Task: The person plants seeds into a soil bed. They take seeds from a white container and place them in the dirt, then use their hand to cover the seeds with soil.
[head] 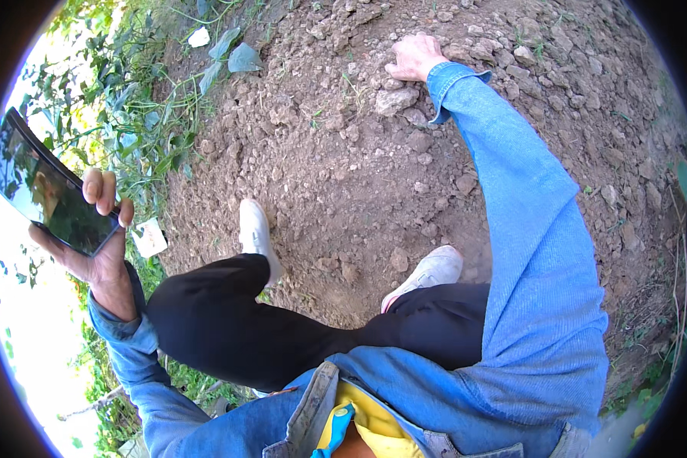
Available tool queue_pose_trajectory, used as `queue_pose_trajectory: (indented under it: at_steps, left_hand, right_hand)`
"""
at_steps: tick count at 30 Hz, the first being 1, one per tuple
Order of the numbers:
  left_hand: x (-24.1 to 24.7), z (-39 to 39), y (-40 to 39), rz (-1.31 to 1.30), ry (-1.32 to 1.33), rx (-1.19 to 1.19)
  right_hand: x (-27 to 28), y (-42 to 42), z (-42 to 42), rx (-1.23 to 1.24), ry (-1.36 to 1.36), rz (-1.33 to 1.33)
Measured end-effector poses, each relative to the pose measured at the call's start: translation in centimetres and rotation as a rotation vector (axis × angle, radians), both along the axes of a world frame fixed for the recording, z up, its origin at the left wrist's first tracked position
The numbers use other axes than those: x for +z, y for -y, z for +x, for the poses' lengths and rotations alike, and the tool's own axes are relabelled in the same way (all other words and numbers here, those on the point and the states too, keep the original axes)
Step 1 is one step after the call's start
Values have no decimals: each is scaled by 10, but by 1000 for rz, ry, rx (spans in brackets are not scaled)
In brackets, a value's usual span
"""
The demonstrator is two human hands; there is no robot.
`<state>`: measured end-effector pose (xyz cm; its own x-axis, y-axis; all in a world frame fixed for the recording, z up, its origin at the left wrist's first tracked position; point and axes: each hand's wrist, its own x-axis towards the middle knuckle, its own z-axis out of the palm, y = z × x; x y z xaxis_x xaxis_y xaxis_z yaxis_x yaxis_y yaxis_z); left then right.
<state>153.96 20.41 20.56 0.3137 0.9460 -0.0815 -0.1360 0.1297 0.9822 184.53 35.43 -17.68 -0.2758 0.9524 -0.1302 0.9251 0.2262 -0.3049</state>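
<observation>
My left hand (106, 240) holds a dark smartphone (51, 192) upright at the far left, its glossy screen reflecting leaves and light. My right hand (417, 57) reaches out over the stony soil at the top, its fingers curled down by some clods; whether it grips anything is hidden. Just below that hand lies a larger pale stone (397, 101). Both arms wear blue denim sleeves. Between the arms spreads loose brown soil (332, 189) full of small lumps.
Green vines (131, 114) run along the left side. A pale scrap (150, 237) lies near the left hand and a white one (199, 37) near the top. My white shoes (255, 229) stand on the soil, below black trousers. Rocks (524, 80) lie thicker at the upper right.
</observation>
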Motion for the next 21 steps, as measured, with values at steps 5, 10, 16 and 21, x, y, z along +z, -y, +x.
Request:
queue_pose_trajectory:
  at_steps: [5, 10, 16, 21]
  left_hand:
    - [-17, 26, -26, 3, 35, -142]
    - [-63, 43, -56, -33, 222, -348]
    - [-115, 47, -72, 22, 424, -476]
    - [-113, 30, -92, 104, 223, -517]
  right_hand:
    - [-7, 8, 16, -54, -145, -23]
    - [-9, 3, 27, -177, 9, 10]
    - [-13, -6, 35, -249, 318, -31]
    - [12, -11, -21, -44, 240, -142]
